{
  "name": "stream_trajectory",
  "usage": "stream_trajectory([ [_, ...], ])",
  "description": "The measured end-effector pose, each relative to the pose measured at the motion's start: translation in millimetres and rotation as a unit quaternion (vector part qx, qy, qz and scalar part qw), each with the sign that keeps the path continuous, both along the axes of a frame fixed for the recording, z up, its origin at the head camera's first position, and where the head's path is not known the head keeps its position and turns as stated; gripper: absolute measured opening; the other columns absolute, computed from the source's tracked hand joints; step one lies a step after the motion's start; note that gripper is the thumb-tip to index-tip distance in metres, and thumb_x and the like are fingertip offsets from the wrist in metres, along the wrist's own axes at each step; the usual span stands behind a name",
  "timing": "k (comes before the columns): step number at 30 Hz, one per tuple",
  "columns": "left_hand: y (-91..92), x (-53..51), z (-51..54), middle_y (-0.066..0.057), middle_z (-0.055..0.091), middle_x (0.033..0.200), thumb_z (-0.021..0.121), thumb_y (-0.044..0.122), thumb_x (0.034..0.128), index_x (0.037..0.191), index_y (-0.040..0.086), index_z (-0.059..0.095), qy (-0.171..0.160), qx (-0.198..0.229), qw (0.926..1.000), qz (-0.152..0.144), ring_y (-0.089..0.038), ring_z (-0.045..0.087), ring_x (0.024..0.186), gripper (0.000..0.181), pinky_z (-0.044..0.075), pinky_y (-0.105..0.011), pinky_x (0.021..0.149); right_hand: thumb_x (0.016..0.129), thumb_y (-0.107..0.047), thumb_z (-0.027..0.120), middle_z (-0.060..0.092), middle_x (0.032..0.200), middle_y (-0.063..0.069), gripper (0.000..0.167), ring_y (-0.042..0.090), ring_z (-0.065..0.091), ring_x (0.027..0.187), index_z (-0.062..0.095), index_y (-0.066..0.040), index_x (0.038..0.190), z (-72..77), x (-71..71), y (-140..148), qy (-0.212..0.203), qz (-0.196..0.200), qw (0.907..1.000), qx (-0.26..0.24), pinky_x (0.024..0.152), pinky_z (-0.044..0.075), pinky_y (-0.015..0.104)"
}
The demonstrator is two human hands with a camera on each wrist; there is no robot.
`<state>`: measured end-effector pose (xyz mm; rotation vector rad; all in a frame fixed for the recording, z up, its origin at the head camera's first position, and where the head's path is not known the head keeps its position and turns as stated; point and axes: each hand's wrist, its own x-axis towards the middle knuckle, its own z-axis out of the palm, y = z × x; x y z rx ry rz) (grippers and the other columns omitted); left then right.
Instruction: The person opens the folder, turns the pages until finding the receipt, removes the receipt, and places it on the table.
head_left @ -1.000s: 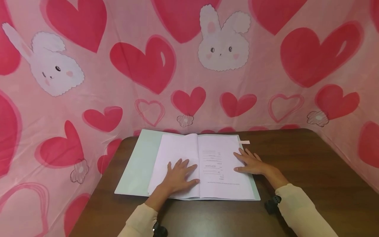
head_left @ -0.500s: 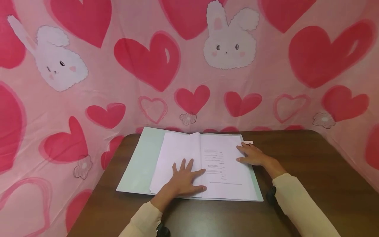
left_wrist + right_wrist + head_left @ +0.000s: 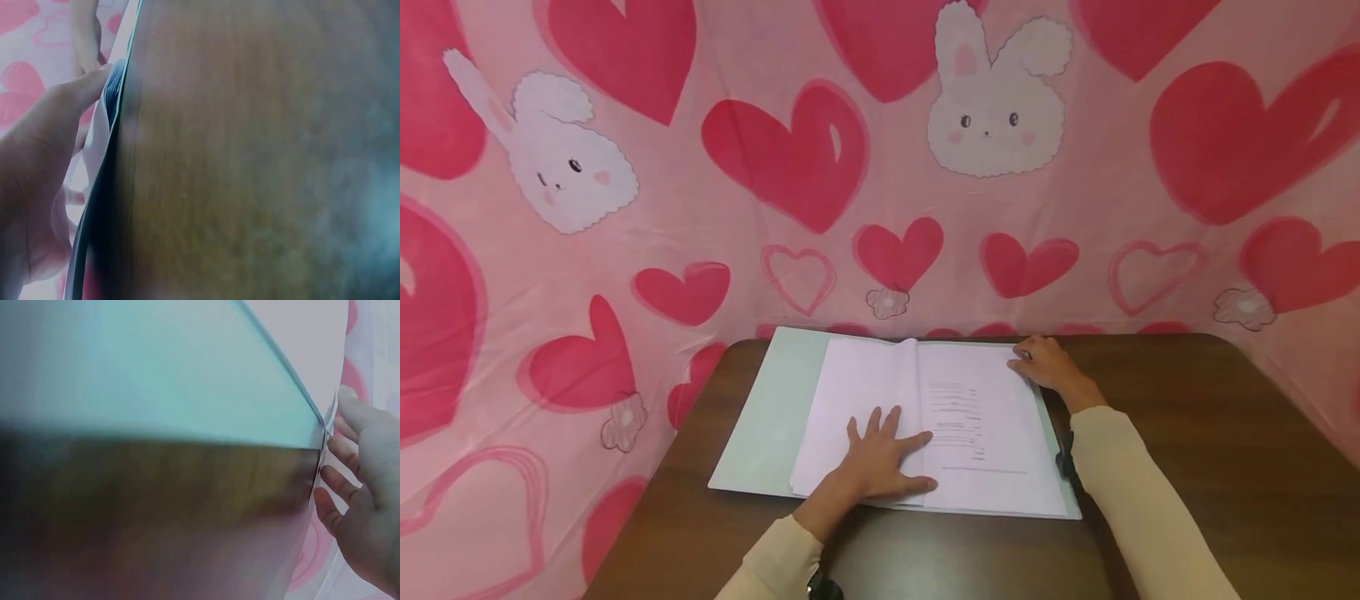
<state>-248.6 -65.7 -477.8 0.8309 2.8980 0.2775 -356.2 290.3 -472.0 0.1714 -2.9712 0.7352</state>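
A pale green folder (image 3: 767, 408) lies spread on the table with a stack of white sheets in it, opened at a blank left page (image 3: 857, 375) and a printed right page (image 3: 985, 400). My left hand (image 3: 880, 462) rests flat on the left page near the fold, fingers spread, thumb reaching over the fold. At the far right corner, my right hand (image 3: 1045, 362) pinches the edge of the printed page; in the right wrist view, the thumb (image 3: 356, 409) is on the page side and the fingers are bent at the edge. The small white tab there is hidden behind this hand.
The brown wooden table (image 3: 1195, 433) extends to the right of the folder and in front of it. A pink cloth (image 3: 805, 192) with hearts and rabbits hangs behind the table and along its left side. Dark wrist cameras (image 3: 825, 586) sit at both cuffs.
My right hand has slid from the right page's edge up to its far corner, covering the tab, and its fingers have bent in. My left hand has shifted slightly right toward the fold.
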Motion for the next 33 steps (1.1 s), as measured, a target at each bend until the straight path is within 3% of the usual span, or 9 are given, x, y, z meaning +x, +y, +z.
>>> stream_trajectory([
  [6,3.1,0.0,2.1,-0.014,0.027,0.169,0.056,0.081,0.0780,0.150,0.047,0.045,0.000,0.000,1.0000,0.003,-0.047,0.022,0.155,0.081,0.015,-0.081,0.114,0.092,-0.033,0.071,0.043,0.149,0.029,0.068,0.049,0.036,0.135,0.050,0.005,0.145,3.6,-5.6,-4.2,-0.006,-0.004,0.9994,0.034,0.112,0.037,0.070],
  [13,2.4,-0.5,3.6,-0.013,0.026,0.170,0.057,0.081,0.0782,0.150,0.048,0.044,-0.005,-0.003,1.0000,0.006,-0.047,0.021,0.156,0.080,0.015,-0.081,0.115,0.093,-0.031,0.072,0.041,0.150,0.027,0.067,0.047,0.037,0.135,0.050,0.005,0.144,8.5,-4.9,-8.9,-0.029,-0.019,0.9991,0.024,0.115,0.035,0.068],
  [18,0.6,1.2,2.1,-0.014,0.027,0.169,0.057,0.080,0.0781,0.150,0.048,0.044,-0.008,0.001,0.9999,0.006,-0.047,0.022,0.156,0.080,0.015,-0.081,0.115,0.091,-0.027,0.075,0.050,0.141,0.026,0.059,0.045,0.046,0.128,0.055,0.004,0.138,9.4,-3.8,-14.4,-0.028,-0.025,0.9992,0.012,0.112,0.041,0.065],
  [25,1.2,1.4,3.6,-0.014,0.026,0.169,0.057,0.080,0.0787,0.150,0.047,0.044,-0.009,0.001,0.9999,0.008,-0.047,0.021,0.155,0.080,0.015,-0.080,0.115,0.091,-0.022,0.075,0.053,0.144,0.018,0.063,0.043,0.049,0.129,0.051,-0.011,0.149,9.0,-1.0,-16.4,-0.041,-0.018,0.9987,-0.026,0.110,0.043,0.065],
  [29,1.2,1.6,4.1,-0.013,0.026,0.169,0.057,0.081,0.0783,0.150,0.046,0.044,-0.013,-0.001,0.9999,0.010,-0.047,0.021,0.156,0.081,0.015,-0.080,0.115,0.092,-0.019,0.074,0.052,0.147,0.023,0.064,0.046,0.047,0.133,0.050,-0.006,0.150,5.1,-1.5,-15.9,-0.038,-0.005,0.9979,-0.052,0.113,0.040,0.064],
  [33,1.2,2.8,4.4,-0.014,0.026,0.169,0.058,0.081,0.0780,0.150,0.046,0.044,-0.017,0.001,0.9998,0.009,-0.047,0.021,0.156,0.081,0.014,-0.080,0.115,0.092,-0.018,0.074,0.055,0.143,0.032,0.060,0.047,0.054,0.124,0.053,0.005,0.143,0.4,-0.4,-13.3,-0.027,-0.001,0.9973,-0.069,0.111,0.044,0.060],
])
